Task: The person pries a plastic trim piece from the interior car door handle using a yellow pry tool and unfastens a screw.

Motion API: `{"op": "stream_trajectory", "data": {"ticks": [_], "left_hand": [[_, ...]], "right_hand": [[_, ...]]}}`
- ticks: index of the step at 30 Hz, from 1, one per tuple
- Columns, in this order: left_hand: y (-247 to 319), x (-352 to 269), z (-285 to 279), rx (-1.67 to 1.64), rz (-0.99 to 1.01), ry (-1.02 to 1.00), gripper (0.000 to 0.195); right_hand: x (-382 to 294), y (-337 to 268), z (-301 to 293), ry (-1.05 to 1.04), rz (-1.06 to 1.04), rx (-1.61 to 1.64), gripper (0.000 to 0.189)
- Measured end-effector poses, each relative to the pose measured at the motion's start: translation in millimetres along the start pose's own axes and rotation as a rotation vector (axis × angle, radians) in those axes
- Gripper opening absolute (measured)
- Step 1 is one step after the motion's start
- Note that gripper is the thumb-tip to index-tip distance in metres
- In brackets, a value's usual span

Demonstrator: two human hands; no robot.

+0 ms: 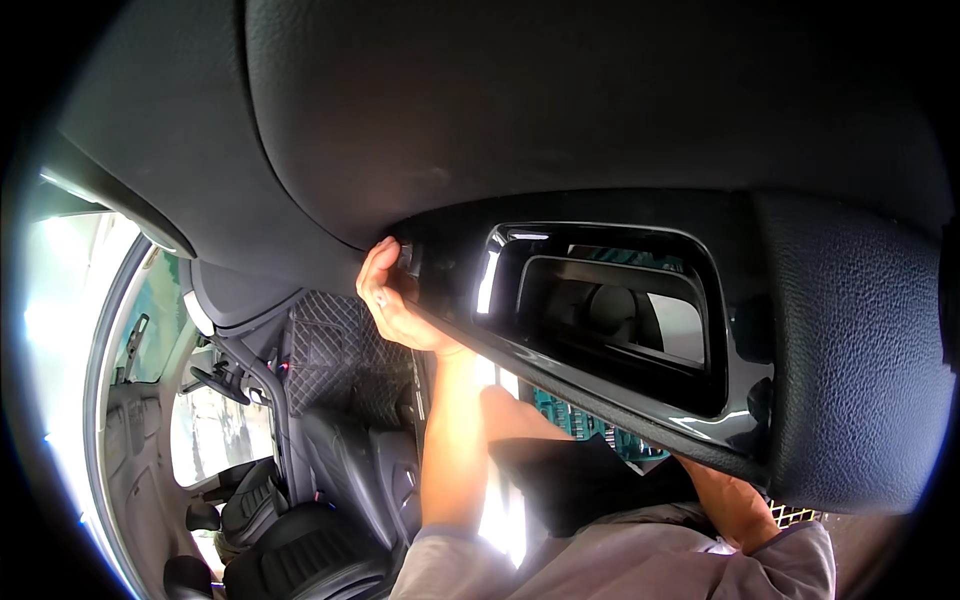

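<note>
Before me is a black car interior panel (585, 112), probably a door panel. Set into it is a glossy black trim piece (450, 289) surrounding a framed recess (615, 315) with a reflective surface. My left hand (397, 300) is at the trim's left end, its fingers bent around the edge there. Some of its fingertips and the thumb's contact are hard to make out. My right forearm (731, 499) passes beneath the panel's lower edge on the right. The right hand itself is hidden behind the panel, so what it touches does not show.
To the left is the car's interior with black leather seats (315, 544), a quilted floor mat (322, 341) and a steering wheel (219, 384). A teal tool case with several tools (559, 412) lies below the panel. Grained padding (855, 352) borders the trim at right.
</note>
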State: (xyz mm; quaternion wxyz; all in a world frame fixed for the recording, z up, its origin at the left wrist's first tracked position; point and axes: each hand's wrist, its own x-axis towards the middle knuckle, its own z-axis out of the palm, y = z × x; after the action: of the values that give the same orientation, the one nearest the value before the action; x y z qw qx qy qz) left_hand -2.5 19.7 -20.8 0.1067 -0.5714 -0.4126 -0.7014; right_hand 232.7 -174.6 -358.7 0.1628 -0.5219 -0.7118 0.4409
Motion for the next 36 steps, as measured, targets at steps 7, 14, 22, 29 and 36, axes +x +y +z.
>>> {"op": "stream_trajectory", "data": {"ticks": [7,14,22,29,36], "left_hand": [[-2.1,-2.2,3.8,-0.058,-0.030,0.041,0.053],[1.9,-4.6,10.4,0.035,0.016,0.060,0.055],[4.6,-1.4,17.7,0.241,0.194,0.026,0.050],[13.6,3.8,25.0,0.244,0.225,0.091,0.049],[16.7,5.5,22.3,0.242,0.237,0.067,0.048]], "right_hand": [[-10.2,-30.5,-44.1,0.123,-0.153,0.110,0.030],[-34.1,-70.3,-113.0,0.132,-0.399,-0.250,0.026],[-105.4,-211.3,-334.2,-0.304,-0.625,0.064,0.055],[-104.7,-344.6,-417.7,0.391,-0.600,-0.920,0.039],[-48.7,-411.5,-389.2,0.268,-0.171,-1.329,0.023]]}}
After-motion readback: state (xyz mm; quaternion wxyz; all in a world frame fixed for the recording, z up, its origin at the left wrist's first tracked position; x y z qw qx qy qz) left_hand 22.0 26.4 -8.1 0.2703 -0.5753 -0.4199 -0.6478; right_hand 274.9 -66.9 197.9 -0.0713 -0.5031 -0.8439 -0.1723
